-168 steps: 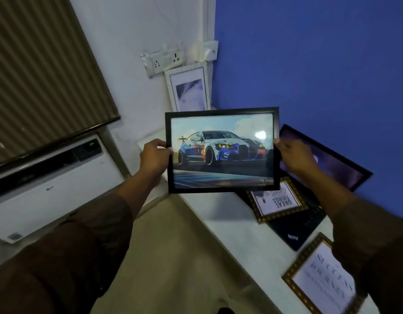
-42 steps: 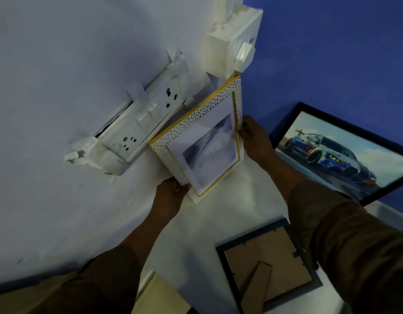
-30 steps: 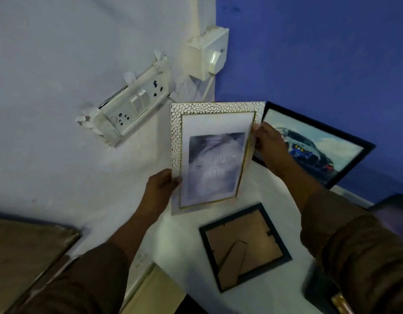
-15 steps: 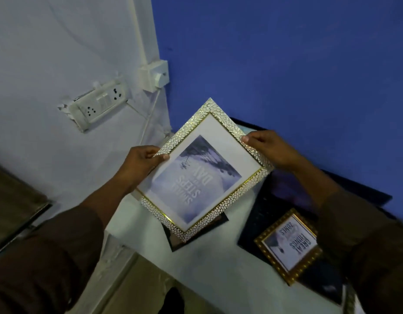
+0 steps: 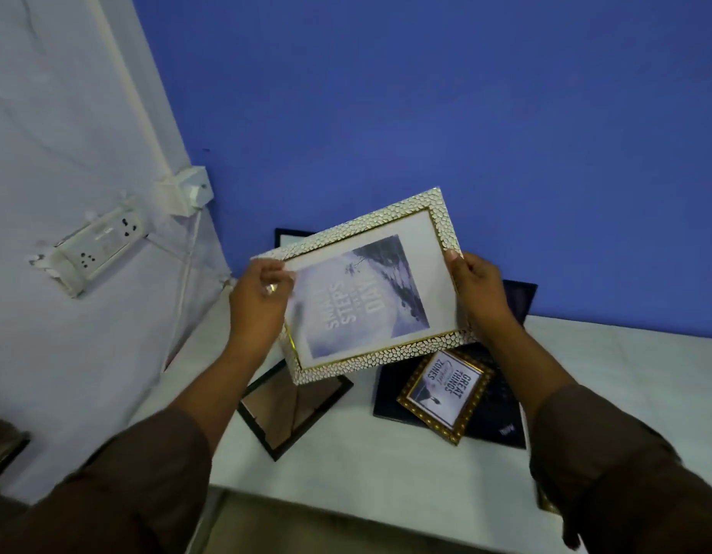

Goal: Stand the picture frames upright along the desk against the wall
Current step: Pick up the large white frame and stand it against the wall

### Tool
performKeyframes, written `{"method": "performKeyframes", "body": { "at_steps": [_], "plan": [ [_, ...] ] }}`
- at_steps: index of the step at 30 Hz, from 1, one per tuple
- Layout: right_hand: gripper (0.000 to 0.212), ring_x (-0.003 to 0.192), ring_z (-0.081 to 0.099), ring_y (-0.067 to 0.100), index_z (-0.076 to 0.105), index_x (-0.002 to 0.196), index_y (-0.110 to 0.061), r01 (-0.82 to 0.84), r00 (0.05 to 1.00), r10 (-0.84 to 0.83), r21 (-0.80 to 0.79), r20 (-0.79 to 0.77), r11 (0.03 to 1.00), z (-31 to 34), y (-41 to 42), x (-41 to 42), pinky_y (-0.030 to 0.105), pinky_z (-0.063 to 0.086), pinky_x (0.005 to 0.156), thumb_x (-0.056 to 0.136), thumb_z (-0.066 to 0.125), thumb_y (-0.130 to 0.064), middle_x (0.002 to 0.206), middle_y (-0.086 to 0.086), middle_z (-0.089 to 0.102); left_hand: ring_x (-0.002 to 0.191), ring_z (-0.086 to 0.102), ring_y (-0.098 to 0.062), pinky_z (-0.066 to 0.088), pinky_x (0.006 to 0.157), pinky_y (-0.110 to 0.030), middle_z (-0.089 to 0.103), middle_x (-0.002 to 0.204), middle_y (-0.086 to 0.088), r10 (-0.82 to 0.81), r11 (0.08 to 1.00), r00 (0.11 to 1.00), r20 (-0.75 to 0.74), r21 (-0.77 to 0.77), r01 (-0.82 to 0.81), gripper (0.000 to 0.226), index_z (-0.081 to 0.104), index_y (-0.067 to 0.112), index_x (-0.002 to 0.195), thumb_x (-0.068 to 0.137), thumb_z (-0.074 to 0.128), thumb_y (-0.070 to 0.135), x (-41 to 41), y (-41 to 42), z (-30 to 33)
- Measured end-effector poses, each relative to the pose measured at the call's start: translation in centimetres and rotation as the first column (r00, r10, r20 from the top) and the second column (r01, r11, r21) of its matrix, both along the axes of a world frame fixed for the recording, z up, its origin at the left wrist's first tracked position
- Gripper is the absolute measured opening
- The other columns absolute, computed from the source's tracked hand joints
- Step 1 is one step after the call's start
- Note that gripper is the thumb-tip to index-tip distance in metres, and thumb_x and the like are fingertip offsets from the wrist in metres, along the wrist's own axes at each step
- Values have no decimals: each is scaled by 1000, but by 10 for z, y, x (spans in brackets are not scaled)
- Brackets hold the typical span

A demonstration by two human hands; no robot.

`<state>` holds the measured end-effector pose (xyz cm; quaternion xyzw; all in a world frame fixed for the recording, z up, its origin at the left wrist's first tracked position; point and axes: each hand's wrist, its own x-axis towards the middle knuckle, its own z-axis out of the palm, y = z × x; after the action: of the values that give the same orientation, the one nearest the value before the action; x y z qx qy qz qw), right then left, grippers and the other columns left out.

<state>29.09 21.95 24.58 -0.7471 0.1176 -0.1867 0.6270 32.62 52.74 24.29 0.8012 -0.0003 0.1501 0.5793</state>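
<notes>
Both hands held the white pebble-textured frame [image 5: 366, 289] in the air above the white tabletop [image 5: 610, 393], clear of the surface. The frame was turned sideways and tilted, its print reading "STEPS" and "DAY" running vertically, glass facing the camera.

Left hand [image 5: 258, 301]: fingers [image 5: 280, 273] wrapped over the frame's left edge, thumb on the glass side. Closed on the frame. Something small and shiny sat on one finger.

Right hand [image 5: 480, 289]: fingers [image 5: 452, 259] clamped on the frame's right edge, near its upper right corner. Closed on the frame.

Positions taken relative to the held frame:
- Directly below it, flat on the tabletop: a black frame lying face-down [image 5: 294, 409], brown backing board showing, partly hidden by the held frame's lower edge.
- Below and to the right: a small gold-bordered frame [image 5: 446, 393] reading "GREAT THINGS", lying flat on a dark laptop [image 5: 502, 417].
- Behind it: a black-edged frame [image 5: 290, 237] leaning at the blue wall [image 5: 426, 94], only its upper left corner visible.
- Behind the right hand: a dark corner, probably the laptop screen [image 5: 522, 297]; could not tell for certain.
- Left of it, on the white wall [image 5: 58, 153]: a socket strip [image 5: 94, 249] and a switch box [image 5: 186, 191], with a thin white cable [image 5: 185, 269] hanging down.

Both forearms wore dark brown sleeves [image 5: 610, 473].
</notes>
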Motion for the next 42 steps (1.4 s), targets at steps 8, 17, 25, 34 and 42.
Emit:
{"method": "performKeyframes", "body": {
  "at_steps": [8,17,25,34,42],
  "plan": [
    [35,73,67,19,65,82,-13,334,934,-358,337,8,880,-1,-15,-93,35,56,68,102,54,-39,78,4,70,72,68,-27,52,74,-35,74,73,-11,-482,876,764,-430,-268,402,27,74,8,77,94,66,27,-83,-66,-53],
    [38,105,73,28,69,118,-10,362,896,-442,521,33,773,8,-83,-179,46,59,91,102,53,-41,113,8,77,96,74,-23,60,76,-30,77,106,-9,-740,543,653,-162,-716,439,23,63,4,118,96,60,6,-128,-173,-14],
    [22,96,74,20,70,110,-11,325,856,-497,596,145,734,29,-226,-233,34,58,82,100,61,-27,103,5,78,109,70,-30,57,95,-42,70,123,-19,-820,513,563,-102,-570,642,37,57,-4,129,92,59,0,-129,-257,11],
    [31,69,57,8,72,86,-7,334,942,-334,25,-19,942,10,-347,-275,27,46,69,97,64,-35,75,9,67,108,69,-43,56,92,-56,71,119,-23,-763,646,596,-252,-343,682,31,58,0,125,95,63,6,-123,-351,11],
    [34,94,69,20,71,100,-21,158,941,-262,-404,-215,901,-27,-408,-248,42,55,84,100,51,-48,99,-2,74,104,74,-24,61,87,-41,78,109,-6,-726,677,613,-312,-170,716,28,63,6,119,92,66,0,-80,-417,2]
  ]
}}
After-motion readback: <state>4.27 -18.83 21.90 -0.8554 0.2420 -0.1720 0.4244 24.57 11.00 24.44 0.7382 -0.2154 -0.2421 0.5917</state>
